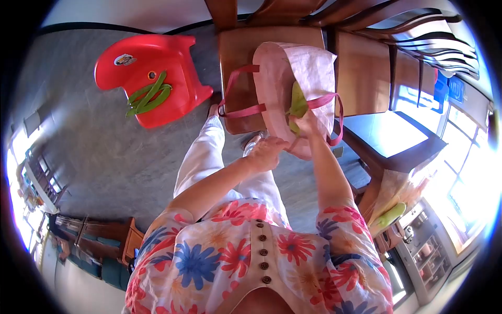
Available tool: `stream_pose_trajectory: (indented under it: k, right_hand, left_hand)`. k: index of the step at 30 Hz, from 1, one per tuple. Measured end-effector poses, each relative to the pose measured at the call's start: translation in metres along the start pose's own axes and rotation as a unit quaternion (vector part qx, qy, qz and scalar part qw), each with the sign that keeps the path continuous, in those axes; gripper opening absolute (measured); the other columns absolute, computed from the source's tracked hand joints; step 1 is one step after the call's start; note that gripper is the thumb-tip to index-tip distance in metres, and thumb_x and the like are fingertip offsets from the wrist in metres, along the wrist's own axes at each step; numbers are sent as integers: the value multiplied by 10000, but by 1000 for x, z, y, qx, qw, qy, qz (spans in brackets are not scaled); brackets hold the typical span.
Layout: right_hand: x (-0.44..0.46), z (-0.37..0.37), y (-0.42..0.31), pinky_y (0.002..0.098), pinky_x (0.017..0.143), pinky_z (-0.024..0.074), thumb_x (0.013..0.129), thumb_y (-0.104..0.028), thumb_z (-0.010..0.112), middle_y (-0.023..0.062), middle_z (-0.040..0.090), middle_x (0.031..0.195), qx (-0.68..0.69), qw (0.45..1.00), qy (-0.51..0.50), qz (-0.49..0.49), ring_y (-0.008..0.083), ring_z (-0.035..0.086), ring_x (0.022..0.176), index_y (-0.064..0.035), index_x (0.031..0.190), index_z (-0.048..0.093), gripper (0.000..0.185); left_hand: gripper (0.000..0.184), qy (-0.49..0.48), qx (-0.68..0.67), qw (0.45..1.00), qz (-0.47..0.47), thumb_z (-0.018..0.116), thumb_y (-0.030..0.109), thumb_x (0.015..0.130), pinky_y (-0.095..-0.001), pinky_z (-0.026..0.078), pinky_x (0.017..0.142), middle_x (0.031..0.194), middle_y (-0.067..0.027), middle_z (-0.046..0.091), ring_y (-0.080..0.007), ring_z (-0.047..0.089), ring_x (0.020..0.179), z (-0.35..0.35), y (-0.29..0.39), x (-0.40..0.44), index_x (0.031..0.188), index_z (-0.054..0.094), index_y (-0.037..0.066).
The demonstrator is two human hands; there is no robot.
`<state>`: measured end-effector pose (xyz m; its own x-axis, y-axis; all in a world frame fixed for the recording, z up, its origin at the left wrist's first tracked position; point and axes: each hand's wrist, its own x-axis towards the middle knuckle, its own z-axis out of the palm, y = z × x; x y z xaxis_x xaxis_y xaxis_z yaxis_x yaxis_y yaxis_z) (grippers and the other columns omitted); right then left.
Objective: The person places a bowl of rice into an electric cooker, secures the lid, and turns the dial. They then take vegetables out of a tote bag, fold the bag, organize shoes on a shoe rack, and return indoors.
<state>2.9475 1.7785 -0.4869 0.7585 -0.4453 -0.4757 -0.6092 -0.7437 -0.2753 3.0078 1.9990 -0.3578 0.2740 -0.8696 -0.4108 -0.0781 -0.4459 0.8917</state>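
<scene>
A pale pink bag with darker pink straps stands with its mouth open on a brown wooden chair seat. My left hand is closed on the bag's near rim. My right hand is at the bag's mouth, fingers wrapped round the lower end of a long green vegetable with a pointed tip. Its exact kind is unclear. A pink strap crosses close by the vegetable. The inside of the bag is mostly hidden from view.
Several long green pods lie on a red plastic stool to the left. More wooden chairs line up on the right, beside a dark-framed table. A clear plastic bag with a green vegetable hangs at the right.
</scene>
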Motion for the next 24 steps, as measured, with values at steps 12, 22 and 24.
stream_pose_trajectory:
  k: [12,22,24]
  right_hand:
    - [2,-29,-28,372,819,419,505,-325,778,184,549,1027,90,993,-46,58,307,528,958,-17,1159,410,811]
    - [-19,-138,-54,274,678,486,722,-203,618,130,578,957,431,838,-298,150,187,588,814,29,1117,459,486]
    - [-41,-182,-71,257,661,484,722,-125,601,112,571,960,486,766,-357,222,161,575,816,0,1138,450,459]
  left_hand:
    - [411,117,22,990,74,492,-21,625,-367,366,902,1066,-120,507,-275,453,1035,-12,-16,12,1028,536,48]
    - [298,265,21,963,36,487,25,658,-368,433,802,918,-151,584,-310,544,876,-54,-23,44,939,586,46]
    - [306,267,63,961,18,489,28,653,-371,431,804,921,-149,583,-308,541,884,-59,-31,51,940,591,58]
